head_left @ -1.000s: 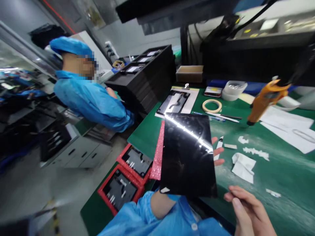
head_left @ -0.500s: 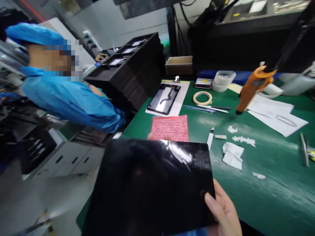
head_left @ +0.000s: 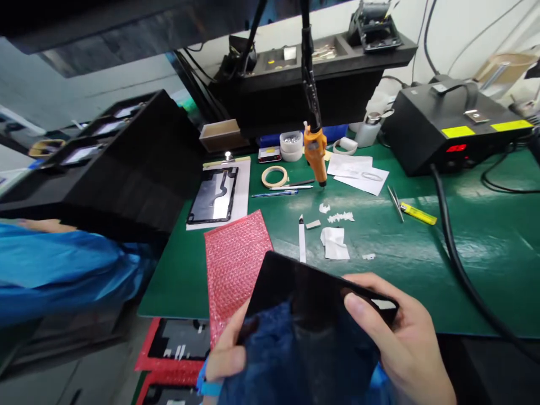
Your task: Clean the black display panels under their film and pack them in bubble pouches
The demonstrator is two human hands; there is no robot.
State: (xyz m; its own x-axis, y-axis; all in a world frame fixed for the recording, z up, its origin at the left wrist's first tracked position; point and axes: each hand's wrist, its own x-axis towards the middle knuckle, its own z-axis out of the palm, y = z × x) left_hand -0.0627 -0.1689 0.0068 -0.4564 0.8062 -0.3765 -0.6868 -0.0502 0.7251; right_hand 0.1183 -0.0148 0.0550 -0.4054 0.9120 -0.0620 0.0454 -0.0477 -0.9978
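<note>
Near the front edge of the bench I hold a glossy black tablet screen (head_left: 312,326), tilted, with dark reflections across it. My left hand (head_left: 230,351) grips its left edge, thumb on the near face. At the upper right corner my right hand (head_left: 400,332) is closed on it, thumb in front and fingers behind. A pink bubble-wrap bag (head_left: 236,264) lies beside and partly behind the screen, close to my left fingers. Whether those fingers also touch the bag, I cannot tell.
A tablet part with a flex cable (head_left: 215,194) rests on a clipboard (head_left: 242,194). An orange electric screwdriver (head_left: 316,154) hangs over the green bench (head_left: 405,264). Masking tape (head_left: 274,176), a knife (head_left: 302,242), tweezers (head_left: 395,203) and a black power unit (head_left: 451,124) stand around. A co-worker's blue sleeve (head_left: 63,270) is at left.
My view has swung right, bringing the power unit into sight. The black screen is lower and turned at an angle; more of the pink bag and my left hand now show.
</note>
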